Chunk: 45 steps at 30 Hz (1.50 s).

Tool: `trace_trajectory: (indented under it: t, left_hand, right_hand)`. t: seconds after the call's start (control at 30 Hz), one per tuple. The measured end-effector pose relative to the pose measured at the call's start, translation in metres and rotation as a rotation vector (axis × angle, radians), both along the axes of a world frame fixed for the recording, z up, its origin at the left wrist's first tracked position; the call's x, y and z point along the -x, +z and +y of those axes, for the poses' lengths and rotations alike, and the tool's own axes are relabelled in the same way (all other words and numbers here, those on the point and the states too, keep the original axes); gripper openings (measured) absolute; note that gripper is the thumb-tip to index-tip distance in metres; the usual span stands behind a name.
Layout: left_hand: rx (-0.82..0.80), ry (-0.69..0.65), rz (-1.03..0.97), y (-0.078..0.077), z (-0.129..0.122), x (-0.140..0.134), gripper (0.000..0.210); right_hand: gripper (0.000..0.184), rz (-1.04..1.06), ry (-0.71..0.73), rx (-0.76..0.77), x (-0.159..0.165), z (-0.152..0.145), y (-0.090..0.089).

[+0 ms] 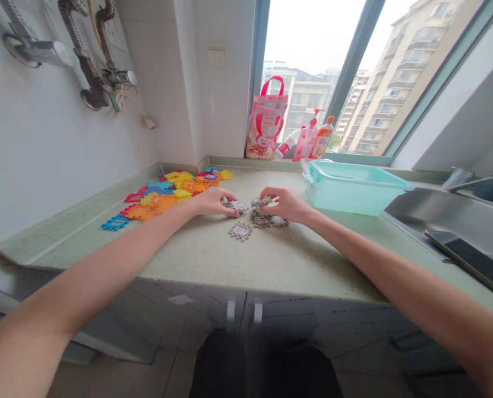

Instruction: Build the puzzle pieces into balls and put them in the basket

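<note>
**Two hands at a cluster of grey puzzle tiles on the counter**

Head view: both arms reach forward over the pale green counter [213, 254], and the hands meet near its middle. The left hand [213, 201] lies low on the surface, its fingers curled onto a grey tile [239, 206] that sits flat at its fingertips; the grip looks like a light pinch, though the finger contact is too small to read for certain. The right hand [283, 203] is just beside it, fingers closed on a second grey tile [261, 202] lifted slightly above the counter. The two hands are near each other but not touching, with the tiles between them.

Under and just in front of the right hand lies a small pile of grey tiles [264, 220]. A single loose grey tile [240, 230] rests flat on the counter, nearer the person than both hands and roughly between them.

To the left of the left hand, towards the wall, a spread of coloured tiles [167, 193] in red, orange, yellow and blue lies joined flat. To the right of the right hand stands a turquoise basin [354, 190], beside the steel sink [445, 213]. On the window sill behind are a pink bag [266, 121] and several bottles [313, 138].
</note>
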<state>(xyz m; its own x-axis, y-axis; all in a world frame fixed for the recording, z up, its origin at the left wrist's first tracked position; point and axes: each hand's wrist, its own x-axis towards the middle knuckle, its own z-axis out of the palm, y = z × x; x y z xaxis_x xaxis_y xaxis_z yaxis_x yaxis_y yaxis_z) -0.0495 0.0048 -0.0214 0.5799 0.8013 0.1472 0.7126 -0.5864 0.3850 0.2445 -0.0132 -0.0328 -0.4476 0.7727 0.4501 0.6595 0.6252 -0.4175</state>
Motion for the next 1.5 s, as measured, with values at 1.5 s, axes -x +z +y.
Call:
trace_trajectory:
  t: [1.5]
  left_hand:
    - [-0.042, -0.061, -0.074, -0.006, -0.006, -0.015, 0.064]
  right_hand:
    - [0.056, -0.217, 0.276, 0.04, -0.034, -0.001, 0.021]
